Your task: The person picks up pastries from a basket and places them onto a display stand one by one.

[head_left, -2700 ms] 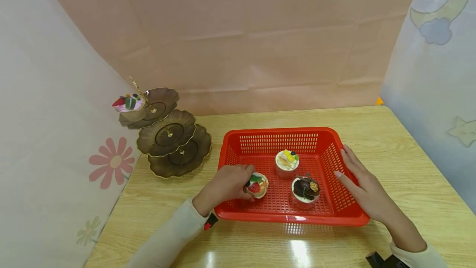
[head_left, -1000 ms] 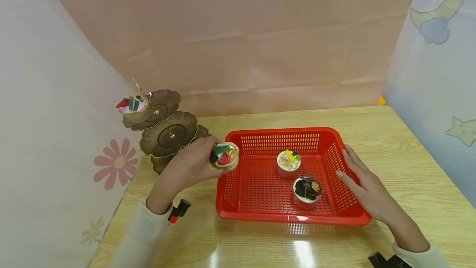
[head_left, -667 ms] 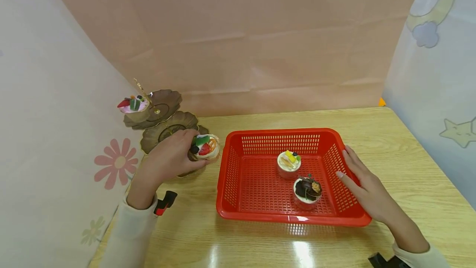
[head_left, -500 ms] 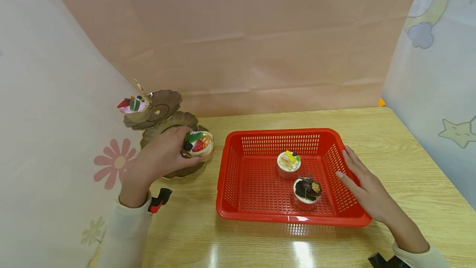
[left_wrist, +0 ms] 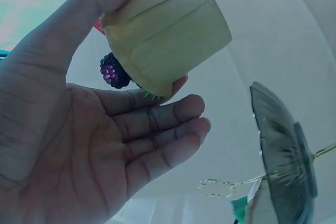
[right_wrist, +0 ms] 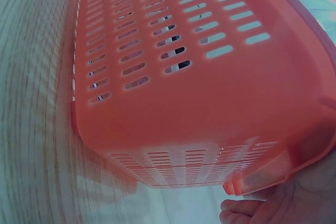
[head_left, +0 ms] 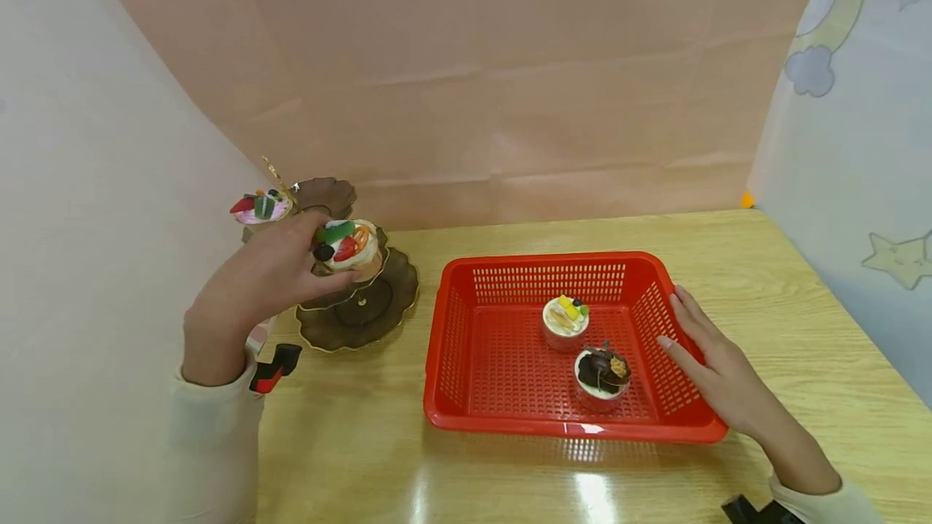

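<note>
The left hand (head_left: 260, 272) pinches a cup-shaped, fruit-topped cream cupcake (head_left: 353, 246); swung low, it might knock the brown scalloped tiered stand (head_left: 380, 306). The spread right hand (head_left: 721, 374) touches the red plastic basket (head_left: 520, 370).

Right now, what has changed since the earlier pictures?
The left hand has lifted the white strawberry cup out of the red basket and carried it leftward to the tiered stand, still gripping it. The right hand stays at the basket's right side; the yellow-topped cup and chocolate cup remain inside; the pink strawberry cup remains on the top plate.
</note>
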The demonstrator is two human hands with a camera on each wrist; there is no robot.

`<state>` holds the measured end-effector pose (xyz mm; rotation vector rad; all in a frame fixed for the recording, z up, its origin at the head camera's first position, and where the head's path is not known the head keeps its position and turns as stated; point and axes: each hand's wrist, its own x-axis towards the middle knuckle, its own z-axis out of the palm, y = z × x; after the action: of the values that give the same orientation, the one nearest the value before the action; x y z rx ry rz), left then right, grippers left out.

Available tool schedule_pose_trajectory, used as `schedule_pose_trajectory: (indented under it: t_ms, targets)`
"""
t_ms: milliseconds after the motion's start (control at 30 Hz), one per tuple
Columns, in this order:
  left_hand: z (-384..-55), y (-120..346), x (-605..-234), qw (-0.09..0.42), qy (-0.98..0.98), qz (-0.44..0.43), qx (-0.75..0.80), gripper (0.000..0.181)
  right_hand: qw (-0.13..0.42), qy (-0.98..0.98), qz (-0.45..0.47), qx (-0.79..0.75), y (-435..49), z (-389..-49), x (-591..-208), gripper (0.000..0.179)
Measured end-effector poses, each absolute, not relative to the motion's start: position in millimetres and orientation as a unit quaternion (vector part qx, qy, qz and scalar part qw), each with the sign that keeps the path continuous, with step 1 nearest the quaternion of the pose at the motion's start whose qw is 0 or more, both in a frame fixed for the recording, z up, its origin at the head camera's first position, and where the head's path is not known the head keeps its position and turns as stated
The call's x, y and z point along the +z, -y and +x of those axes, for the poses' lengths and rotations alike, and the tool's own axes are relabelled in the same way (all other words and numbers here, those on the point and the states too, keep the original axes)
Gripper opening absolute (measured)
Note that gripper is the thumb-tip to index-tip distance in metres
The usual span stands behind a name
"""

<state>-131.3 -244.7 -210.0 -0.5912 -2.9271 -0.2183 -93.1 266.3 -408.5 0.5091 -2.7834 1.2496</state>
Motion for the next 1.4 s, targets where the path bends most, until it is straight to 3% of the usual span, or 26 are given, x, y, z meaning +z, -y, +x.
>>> schedule_pose_trajectory:
  t_ms: [133, 267, 667, 1400]
  targets:
    - [-132.7, 249.0, -201.5, 0.071, 0.98, -0.16, -0.091, 0.054, 0.019, 0.9, 0.162, 0.404, -264.9, -91.9, -409.8, 0.065]
    - [-135.6, 254.9, -194.8, 0.1, 0.983, -0.135, -0.072, 0.052, 0.015, 0.9, 0.16, 0.405, -264.5, -91.7, -408.7, 0.065]
    - [-143.8, 261.7, -197.0, 0.144, 0.988, -0.053, -0.032, 0.064, 0.019, 0.902, 0.163, 0.4, -265.6, -92.1, -408.0, 0.065]
    - [-160.1, 263.1, -210.8, 0.168, 0.985, 0.032, -0.031, 0.07, 0.021, 0.902, 0.16, 0.4, -265.8, -94.8, -410.8, 0.065]
